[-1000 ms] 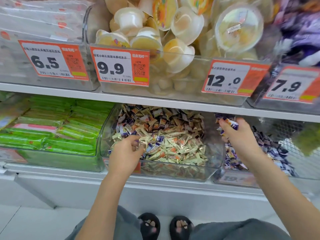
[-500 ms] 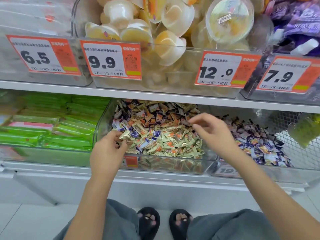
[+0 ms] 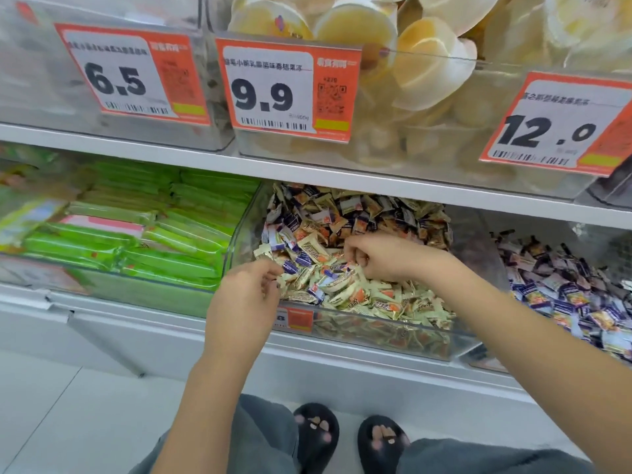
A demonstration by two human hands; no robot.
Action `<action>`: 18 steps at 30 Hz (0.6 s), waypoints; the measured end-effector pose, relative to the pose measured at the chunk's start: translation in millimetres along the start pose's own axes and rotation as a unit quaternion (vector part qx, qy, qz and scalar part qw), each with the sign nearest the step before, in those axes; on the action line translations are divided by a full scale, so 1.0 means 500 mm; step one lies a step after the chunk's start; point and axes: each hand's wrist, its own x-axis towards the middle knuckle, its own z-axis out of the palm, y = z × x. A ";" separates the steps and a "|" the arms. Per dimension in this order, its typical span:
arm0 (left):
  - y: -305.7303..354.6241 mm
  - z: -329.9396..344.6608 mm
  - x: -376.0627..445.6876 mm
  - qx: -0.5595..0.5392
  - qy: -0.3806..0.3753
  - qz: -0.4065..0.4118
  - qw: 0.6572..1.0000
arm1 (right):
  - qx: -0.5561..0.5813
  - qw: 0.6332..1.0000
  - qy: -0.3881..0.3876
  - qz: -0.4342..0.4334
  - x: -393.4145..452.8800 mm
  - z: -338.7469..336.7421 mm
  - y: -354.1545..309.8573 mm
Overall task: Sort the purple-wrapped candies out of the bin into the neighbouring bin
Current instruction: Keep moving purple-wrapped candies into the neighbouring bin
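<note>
Purple-and-white crinkly wrapped candies [image 3: 290, 266] lie mixed among cream-and-orange wrapped candies [image 3: 355, 295] in the clear plastic middle bin [image 3: 383, 331]. Left hand [image 3: 244, 299] pinches wrappers at the pile's front-left edge; right hand [image 3: 383, 256] digs in mid-pile, fingers curled, contents unclear. Neighbouring clear bin [image 3: 478, 357] at right holds mostly purple pieces.

White metal shelf unit, two tiers: upper shelf [image 3: 307, 172] carries clear bins with orange price tags [image 3: 287, 87] (6.5, 9.9, 12.0). Pale jelly cups [image 3: 427, 63] fill the upper middle bin. Lower left bin holds green packets [image 3: 136, 234]. Pale tiled floor [image 3: 68, 422] below, even indoor light.
</note>
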 end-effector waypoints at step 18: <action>-0.014 -0.023 0.000 -0.088 0.022 -0.034 0.995 | 0.140 0.978 -0.134 -0.081 0.051 -0.026 -0.048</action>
